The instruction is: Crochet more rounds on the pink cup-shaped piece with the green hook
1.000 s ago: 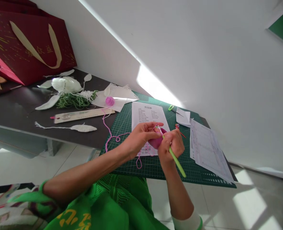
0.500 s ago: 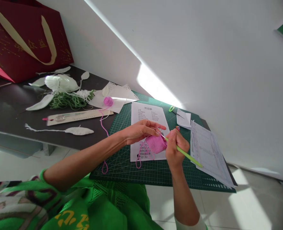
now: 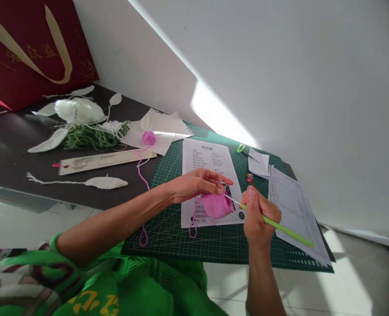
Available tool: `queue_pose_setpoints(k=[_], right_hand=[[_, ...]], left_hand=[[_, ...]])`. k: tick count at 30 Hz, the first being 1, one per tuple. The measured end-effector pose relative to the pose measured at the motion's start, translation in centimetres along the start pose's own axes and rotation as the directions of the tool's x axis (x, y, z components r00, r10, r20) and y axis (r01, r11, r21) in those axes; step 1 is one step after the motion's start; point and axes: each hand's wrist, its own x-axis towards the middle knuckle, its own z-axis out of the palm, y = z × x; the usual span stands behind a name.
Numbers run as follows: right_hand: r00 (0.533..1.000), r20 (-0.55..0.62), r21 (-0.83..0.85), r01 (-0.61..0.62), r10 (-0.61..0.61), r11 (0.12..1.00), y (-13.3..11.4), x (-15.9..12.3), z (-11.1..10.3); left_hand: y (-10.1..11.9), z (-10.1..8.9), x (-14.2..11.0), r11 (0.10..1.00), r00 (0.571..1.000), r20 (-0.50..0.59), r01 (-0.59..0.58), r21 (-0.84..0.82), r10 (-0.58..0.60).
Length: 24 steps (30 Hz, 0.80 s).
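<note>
Pinched in my left hand is the upper edge of a small pink crochet piece, with a pink strand running over the fingers. My right hand is closed around the green handle of a crochet hook. The hook's thin metal shaft reaches left to the edge of the crochet piece; its tip is hard to make out there. Below the piece hangs a loop of pink yarn. A printed pattern sheet lies underneath. Further left sits a pink yarn ball, its strand trailing toward me.
A green cutting mat covers the table's right part. Handwritten sheets, a white paper piece and a green clip lie on it. Left are green yarn, white crocheted leaves and a red paper bag.
My right hand has moved right and slightly down with the hook, and more of the metal shaft shows. My left hand keeps its pinch on the piece. The view has shifted slightly.
</note>
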Motion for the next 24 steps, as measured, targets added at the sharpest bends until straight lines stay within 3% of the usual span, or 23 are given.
queue_pose_setpoints(k=[7,10,13,15,18,21,24], right_hand=[[0.992,-0.057,0.189,-0.099,0.112,0.977,0.2,-0.3,0.1],[0.977,-0.088,0.205,-0.172,0.193,0.964,0.2,-0.5,0.6],[0.976,-0.105,0.181,-0.169,0.19,0.969,0.1,-0.7,1.2],[0.985,-0.107,0.102,-0.122,0.133,0.987,-0.1,-0.7,1.6],[0.99,-0.091,-0.157,0.095,-0.111,0.983,-0.1,-0.7,1.9],[0.934,-0.054,-0.347,0.314,-0.353,0.884,0.2,-0.7,2.2],[0.915,-0.091,-0.381,0.333,-0.393,0.863,0.7,-0.8,2.6]], left_hand=[[-0.1,0.2,0.0,0.998,0.999,0.04,-0.019,0.054,0.017],[-0.1,0.3,0.1,0.998,0.999,0.031,-0.026,0.053,0.024],[-0.3,0.3,0.1,0.999,0.999,0.032,-0.02,0.039,0.019],[-0.4,0.2,0.1,1.0,0.999,0.033,-0.016,0.02,0.015],[-0.5,0.2,0.1,1.0,0.999,0.027,-0.021,0.001,0.021],[-0.6,0.3,0.1,0.999,0.999,0.013,-0.043,0.01,0.043],[-0.8,0.6,0.1,0.994,0.995,-0.004,-0.101,0.041,0.102]])
